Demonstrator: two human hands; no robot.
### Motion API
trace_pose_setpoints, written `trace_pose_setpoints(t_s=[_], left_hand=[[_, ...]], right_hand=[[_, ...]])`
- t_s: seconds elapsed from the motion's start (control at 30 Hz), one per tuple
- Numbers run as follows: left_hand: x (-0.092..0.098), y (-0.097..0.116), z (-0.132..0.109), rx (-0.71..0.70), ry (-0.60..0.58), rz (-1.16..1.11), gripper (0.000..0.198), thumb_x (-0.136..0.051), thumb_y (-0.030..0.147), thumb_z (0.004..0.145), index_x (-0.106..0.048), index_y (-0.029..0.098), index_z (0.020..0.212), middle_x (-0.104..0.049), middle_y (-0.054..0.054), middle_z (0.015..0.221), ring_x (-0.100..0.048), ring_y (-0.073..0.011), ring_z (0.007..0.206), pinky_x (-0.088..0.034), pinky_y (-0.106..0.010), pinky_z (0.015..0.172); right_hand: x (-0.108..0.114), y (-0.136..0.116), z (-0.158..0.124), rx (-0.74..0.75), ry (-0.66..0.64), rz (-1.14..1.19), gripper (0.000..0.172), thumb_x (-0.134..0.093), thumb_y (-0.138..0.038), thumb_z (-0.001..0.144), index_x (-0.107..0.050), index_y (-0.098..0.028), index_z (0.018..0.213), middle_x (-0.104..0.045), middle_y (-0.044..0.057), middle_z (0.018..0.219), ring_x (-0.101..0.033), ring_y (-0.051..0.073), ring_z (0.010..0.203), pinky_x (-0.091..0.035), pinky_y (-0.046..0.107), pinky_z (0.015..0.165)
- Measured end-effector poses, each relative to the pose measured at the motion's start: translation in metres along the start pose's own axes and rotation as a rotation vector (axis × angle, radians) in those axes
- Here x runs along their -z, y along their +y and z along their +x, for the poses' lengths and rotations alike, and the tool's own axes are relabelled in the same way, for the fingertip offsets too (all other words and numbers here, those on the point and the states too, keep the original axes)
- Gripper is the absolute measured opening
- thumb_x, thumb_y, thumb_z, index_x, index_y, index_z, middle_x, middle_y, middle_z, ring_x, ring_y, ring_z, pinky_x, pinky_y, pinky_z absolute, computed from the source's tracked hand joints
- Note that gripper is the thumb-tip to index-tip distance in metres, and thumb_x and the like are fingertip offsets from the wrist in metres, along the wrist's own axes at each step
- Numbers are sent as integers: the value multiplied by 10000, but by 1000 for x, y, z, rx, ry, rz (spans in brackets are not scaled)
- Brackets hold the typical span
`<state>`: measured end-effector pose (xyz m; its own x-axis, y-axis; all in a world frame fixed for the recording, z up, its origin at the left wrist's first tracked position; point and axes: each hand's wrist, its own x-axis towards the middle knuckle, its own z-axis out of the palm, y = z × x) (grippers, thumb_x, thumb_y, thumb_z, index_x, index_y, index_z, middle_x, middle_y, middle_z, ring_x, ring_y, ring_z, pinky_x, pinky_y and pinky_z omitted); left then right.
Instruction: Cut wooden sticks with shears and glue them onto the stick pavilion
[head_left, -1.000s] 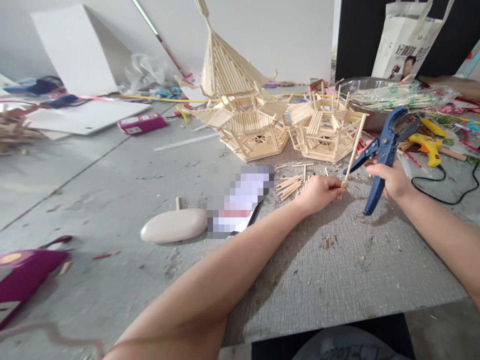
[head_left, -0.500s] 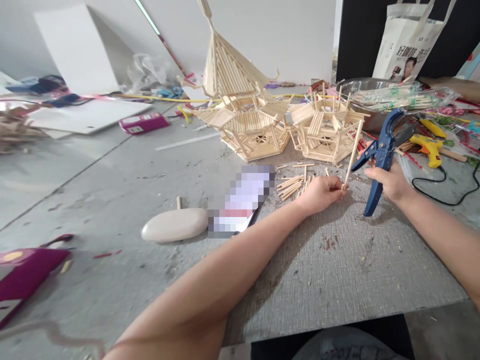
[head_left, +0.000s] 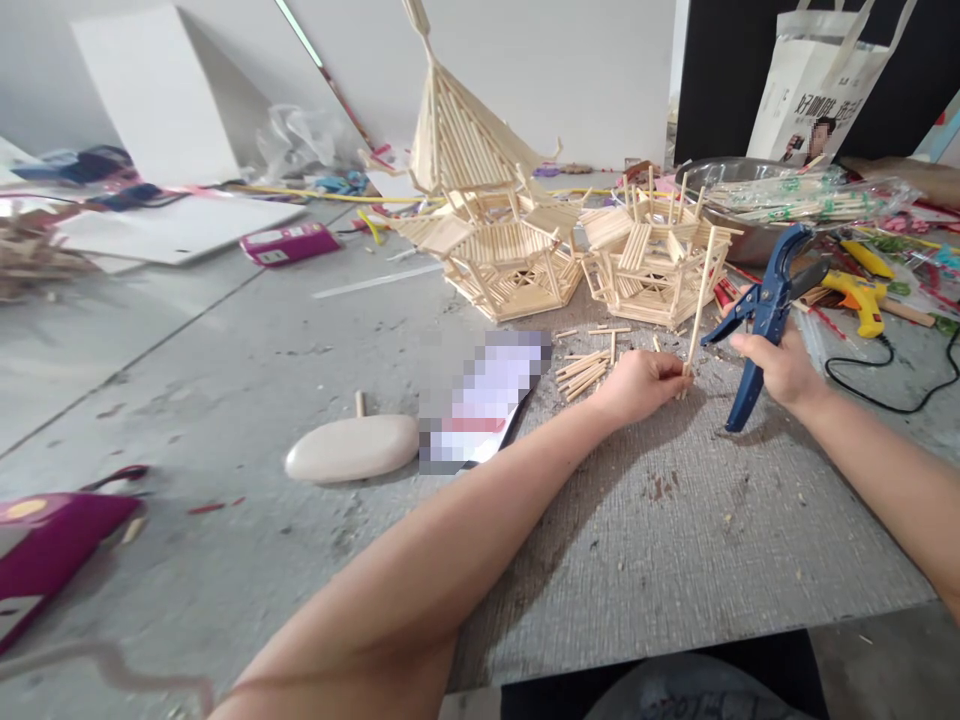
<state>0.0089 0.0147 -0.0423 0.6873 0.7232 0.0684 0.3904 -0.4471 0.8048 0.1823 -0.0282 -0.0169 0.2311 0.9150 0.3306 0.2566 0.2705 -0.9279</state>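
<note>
Between the fingertips of my left hand (head_left: 646,386) a thin wooden stick (head_left: 702,300) stands nearly upright, its lower end near the board. My right hand (head_left: 784,365) is wrapped round a blue ratchet cutter (head_left: 757,325), whose jaw points up and away from me, to the right of the stick. The jaw and the stick are apart. Beyond my left hand lies a pile of short cut sticks (head_left: 582,374). Two stick-built models stand behind it: a tall one with a pointed roof (head_left: 469,130) and a lower roofless one (head_left: 645,265).
A phone (head_left: 491,395) and a pale oval case (head_left: 352,450) lie left of my forearm. At right are a yellow glue gun (head_left: 862,298) with a black cord and a metal bowl (head_left: 739,240) under bagged sticks. Purple boxes (head_left: 289,243) sit on the floor.
The upright stick has shifted slightly left and tilts a little less. Both hands keep their holds, and the cutter has barely moved.
</note>
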Motion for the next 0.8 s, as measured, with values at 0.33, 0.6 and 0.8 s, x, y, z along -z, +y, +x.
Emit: trace_pose_setpoints(t_s=[0.33, 0.6, 0.8], left_hand=[[-5, 0, 0, 71, 5, -133, 173, -495, 275, 762, -603, 150, 710, -596, 8, 608, -538, -71, 483, -406, -191, 513], [-7, 0, 0, 59, -2, -189, 147, -503, 245, 751, -610, 146, 747, -591, 9, 628, -519, -60, 477, -403, -183, 497], [-9, 0, 0, 75, -2, -170, 160, -490, 261, 757, -613, 160, 742, -616, 2, 653, -530, -75, 523, -412, -195, 528]], right_hand=[[0, 3, 0, 10, -26, -2, 298, -572, -339, 603, -463, -260, 869, -528, 5, 876, -509, 194, 839, -394, 356, 793], [1, 7, 0, 21, -39, 4, 281, -583, -328, 619, -469, -261, 867, -531, 11, 889, -521, 195, 859, -379, 369, 864], [-1, 3, -2, 43, -25, -33, 351, -579, -338, 621, -478, -259, 949, -547, 13, 905, -526, 198, 861, -398, 372, 831]])
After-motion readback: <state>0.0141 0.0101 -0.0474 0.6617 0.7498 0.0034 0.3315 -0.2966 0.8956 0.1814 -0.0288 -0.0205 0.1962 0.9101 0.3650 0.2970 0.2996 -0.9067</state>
